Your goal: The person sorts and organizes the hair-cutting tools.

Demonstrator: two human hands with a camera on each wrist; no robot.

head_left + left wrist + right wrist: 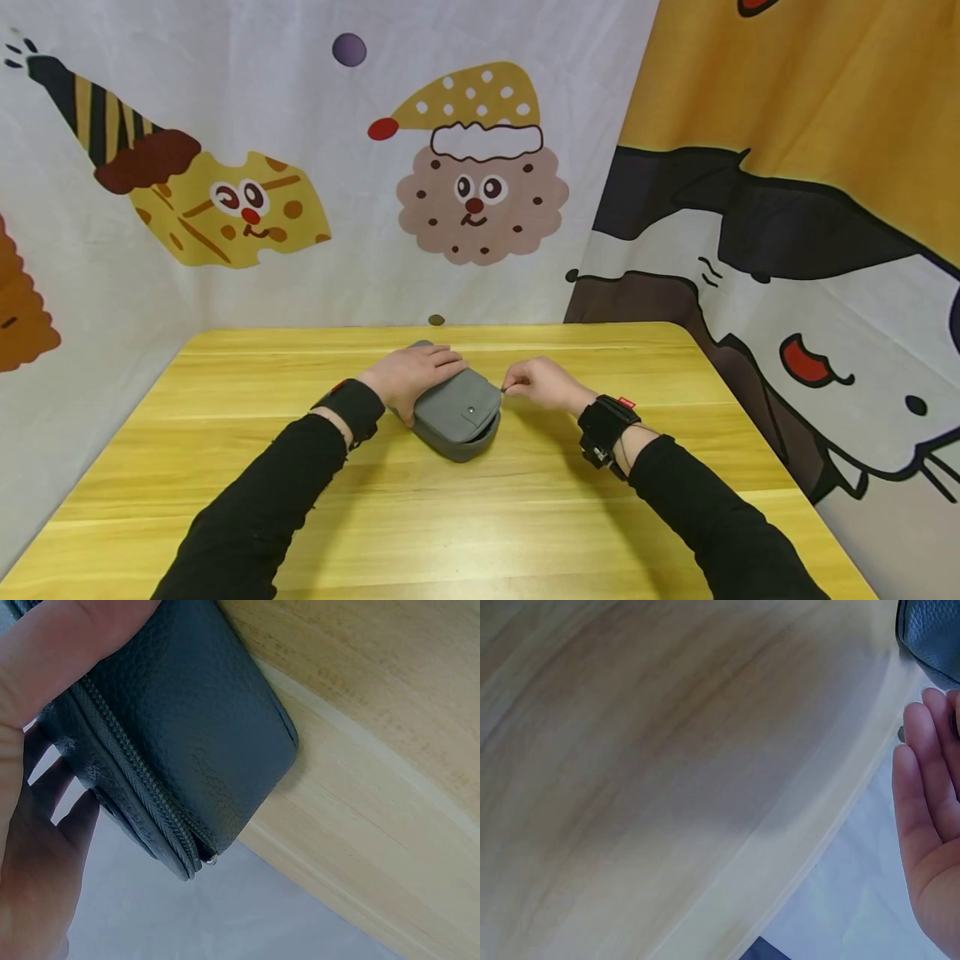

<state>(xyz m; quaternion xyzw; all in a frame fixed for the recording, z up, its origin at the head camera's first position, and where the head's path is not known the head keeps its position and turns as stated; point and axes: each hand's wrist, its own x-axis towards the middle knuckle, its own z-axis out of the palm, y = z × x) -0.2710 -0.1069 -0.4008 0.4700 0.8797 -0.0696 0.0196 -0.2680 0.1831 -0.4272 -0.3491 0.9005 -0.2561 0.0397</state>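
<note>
A grey zippered case (pixel 457 404) of pebbled leather lies at an angle on the table, a snap button on its lid. Along its near right side the zipper is parted, leaving a dark gap under the lid. My left hand (pixel 415 373) grips the case, fingers across the lid and thumb down its near side. The left wrist view shows the zipper teeth (pixel 131 761) running along the case beside that thumb. At the case's right corner, my right hand (pixel 546 383) pinches a small dark zipper pull (pixel 505 389), mostly hidden by the fingertips.
The wooden table (pixel 420 533) extends around the case, its far edge close to a printed cloth backdrop (pixel 360 283) with cartoon figures. A second cloth side, orange and white, hangs at the right.
</note>
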